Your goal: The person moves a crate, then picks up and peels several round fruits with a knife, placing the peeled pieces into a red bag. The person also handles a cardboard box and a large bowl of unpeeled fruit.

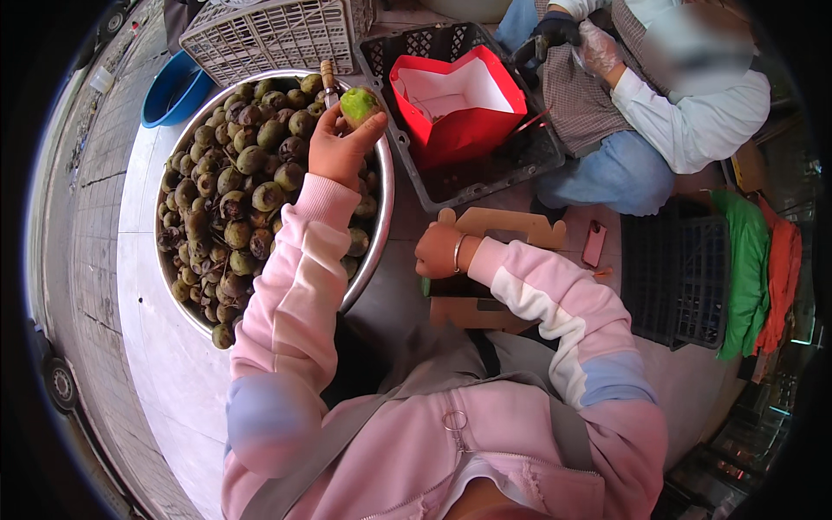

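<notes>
My left hand [342, 144] holds up a round fruit [359, 105], its top cut to bright green flesh and its lower skin brownish. It looks like a walnut in its husk. Beside my fingers is a knife [328, 79] with a wooden handle; whether my hand grips it I cannot tell. Below lies a large metal basin [385, 214] heaped with similar fruits [250, 159], many of them blackened. My right hand [437, 252], a bangle at its wrist, is curled above an opened cardboard box [478, 314]. Its fingertips are hidden, so anything inside the grasp cannot be seen.
Ahead, a black plastic crate [429, 200] holds a red paper bag [448, 133]. Another person [650, 97] sits at the upper right, one hand gloved in black. A pink phone [594, 244], a dark crate [676, 279], a pale crate [273, 39] and a blue basin [170, 97] stand around.
</notes>
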A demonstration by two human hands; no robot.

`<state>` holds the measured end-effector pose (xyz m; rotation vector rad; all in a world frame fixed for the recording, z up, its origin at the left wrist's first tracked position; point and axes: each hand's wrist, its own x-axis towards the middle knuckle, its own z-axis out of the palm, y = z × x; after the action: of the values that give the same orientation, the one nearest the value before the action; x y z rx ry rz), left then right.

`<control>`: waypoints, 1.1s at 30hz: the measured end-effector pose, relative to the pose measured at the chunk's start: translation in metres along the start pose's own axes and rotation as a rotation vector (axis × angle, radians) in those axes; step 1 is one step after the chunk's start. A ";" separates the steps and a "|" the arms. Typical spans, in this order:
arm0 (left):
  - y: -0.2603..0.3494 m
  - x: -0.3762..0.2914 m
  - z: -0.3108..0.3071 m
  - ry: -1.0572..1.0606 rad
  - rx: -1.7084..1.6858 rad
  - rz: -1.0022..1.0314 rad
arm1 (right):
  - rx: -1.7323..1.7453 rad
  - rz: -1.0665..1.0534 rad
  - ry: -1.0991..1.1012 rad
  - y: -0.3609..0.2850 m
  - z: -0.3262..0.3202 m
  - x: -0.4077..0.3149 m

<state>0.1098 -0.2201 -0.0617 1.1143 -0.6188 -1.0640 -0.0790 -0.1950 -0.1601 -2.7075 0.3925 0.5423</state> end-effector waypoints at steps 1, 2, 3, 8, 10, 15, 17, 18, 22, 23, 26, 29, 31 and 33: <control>0.000 -0.002 0.000 -0.003 0.020 -0.005 | -0.032 0.012 -0.051 -0.001 -0.004 -0.006; -0.002 -0.004 0.002 0.007 0.027 -0.003 | -0.058 0.029 -0.084 -0.003 -0.009 -0.015; -0.005 -0.007 0.004 0.017 0.036 -0.001 | -0.056 0.063 -0.074 0.002 -0.007 -0.023; -0.012 -0.013 0.004 -0.019 0.087 -0.034 | -0.185 0.198 -0.155 0.047 -0.005 -0.078; -0.011 -0.016 0.009 -0.023 0.110 -0.041 | -0.197 0.284 -0.155 0.070 0.005 -0.103; -0.001 -0.021 0.013 -0.106 0.135 -0.112 | -0.176 0.466 -0.091 0.118 0.043 -0.173; 0.007 -0.020 0.010 -0.175 0.168 -0.104 | -0.052 0.576 -0.002 0.123 0.044 -0.207; 0.012 -0.017 0.003 -0.204 0.198 -0.087 | 0.015 0.449 0.359 0.125 0.056 -0.221; 0.019 -0.020 -0.030 -0.188 0.174 -0.072 | 0.314 0.660 0.673 0.060 0.029 -0.226; 0.019 -0.021 -0.037 -0.158 0.178 -0.069 | 0.683 0.849 0.613 0.046 0.033 -0.231; 0.021 -0.022 -0.044 -0.161 0.089 -0.089 | 0.872 0.861 0.705 0.004 0.017 -0.232; 0.034 -0.029 -0.039 -0.170 0.017 -0.040 | 0.464 0.448 0.546 -0.047 -0.059 -0.184; 0.035 -0.031 -0.039 -0.188 -0.082 0.008 | 0.316 0.071 0.015 -0.087 -0.062 -0.152; 0.032 -0.032 -0.037 -0.152 -0.110 0.052 | 0.185 -0.231 -0.576 -0.125 -0.026 -0.121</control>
<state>0.1397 -0.1734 -0.0423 0.9236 -0.6974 -1.1308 -0.1366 -0.0686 -0.0522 -2.2450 -0.0242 1.1056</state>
